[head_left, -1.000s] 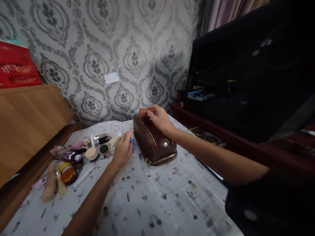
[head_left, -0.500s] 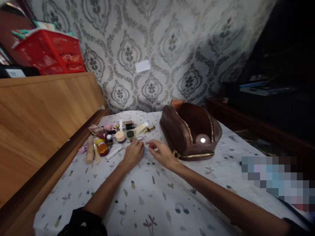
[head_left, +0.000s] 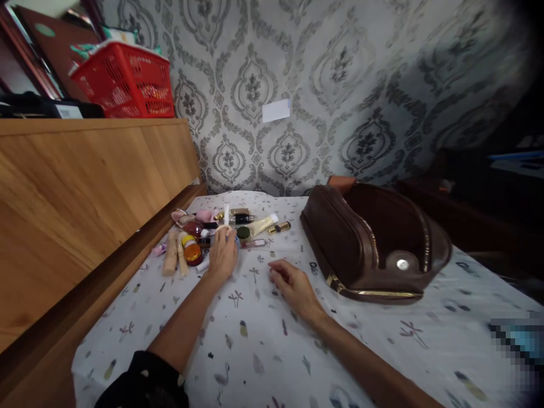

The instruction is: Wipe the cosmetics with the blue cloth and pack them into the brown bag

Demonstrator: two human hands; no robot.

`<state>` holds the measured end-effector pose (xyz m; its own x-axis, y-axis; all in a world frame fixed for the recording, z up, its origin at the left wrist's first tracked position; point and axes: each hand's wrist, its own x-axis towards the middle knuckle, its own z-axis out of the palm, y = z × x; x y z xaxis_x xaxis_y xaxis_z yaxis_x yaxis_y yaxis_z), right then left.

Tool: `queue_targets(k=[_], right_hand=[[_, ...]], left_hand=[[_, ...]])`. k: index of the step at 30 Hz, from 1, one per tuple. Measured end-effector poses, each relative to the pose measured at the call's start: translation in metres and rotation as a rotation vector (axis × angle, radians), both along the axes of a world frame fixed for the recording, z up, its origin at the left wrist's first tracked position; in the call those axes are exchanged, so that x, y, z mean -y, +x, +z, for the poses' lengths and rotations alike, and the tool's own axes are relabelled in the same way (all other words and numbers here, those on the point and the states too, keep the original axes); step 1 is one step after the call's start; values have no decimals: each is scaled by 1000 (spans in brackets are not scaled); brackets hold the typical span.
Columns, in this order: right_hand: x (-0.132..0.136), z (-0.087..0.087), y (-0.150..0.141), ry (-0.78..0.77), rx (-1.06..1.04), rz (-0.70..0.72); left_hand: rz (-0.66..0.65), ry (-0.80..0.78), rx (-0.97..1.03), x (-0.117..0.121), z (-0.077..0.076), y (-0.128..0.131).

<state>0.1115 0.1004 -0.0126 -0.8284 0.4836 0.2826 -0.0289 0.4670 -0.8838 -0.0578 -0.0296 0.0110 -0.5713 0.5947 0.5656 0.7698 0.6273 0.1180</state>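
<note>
My left hand is over a small round jar with a peach lid, its fingers bent around the lid and hiding most of the jar. A bit of light blue shows beside these fingers; I cannot make out what it is. My right hand rests on the patterned cloth, fingers loosely curled and apart, holding nothing. Around my left hand lie a dark green-lidded jar, a cream tube, a gold and black lipstick, a pink slim tube and an amber jar.
A brown leather bag stands unzipped on the right. Beige bottles and a pink sponge lie at the left of the cosmetics. A wooden panel borders the left side, with a red basket above it.
My left hand has moved left from beside my right hand onto the peach-lidded jar. My right hand has drawn away from it. The view has turned, shifting the scene right.
</note>
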Motion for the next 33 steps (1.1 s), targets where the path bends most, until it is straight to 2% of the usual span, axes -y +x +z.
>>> queue_targets(k=[3,7,12,16,19,22,28,33], right_hand=[[-1,2,0,-10,5,10],[-1,2,0,-28,-18,29],[-1,2,0,-47,-37,31],[-1,1,-1,-76,-27,39],[-1,0,-2,-96,-35,43],[-2,-2,-2,-99,-45,41],[-3,2,-1,-86,-30,35],[-3,6,0,-75,-24,40]], left_hand=[[9,9,-15,0,-2,2],[-58,-22,-35,-8,-1,13],[-129,-68,-52,-35,9,19],[-140,-114,-45,-62,16,16],[-137,-118,-45,-72,17,14],[-114,-112,-52,-66,19,9],[54,-53,-60,-30,31,-17],[129,-16,-44,-16,20,-25]])
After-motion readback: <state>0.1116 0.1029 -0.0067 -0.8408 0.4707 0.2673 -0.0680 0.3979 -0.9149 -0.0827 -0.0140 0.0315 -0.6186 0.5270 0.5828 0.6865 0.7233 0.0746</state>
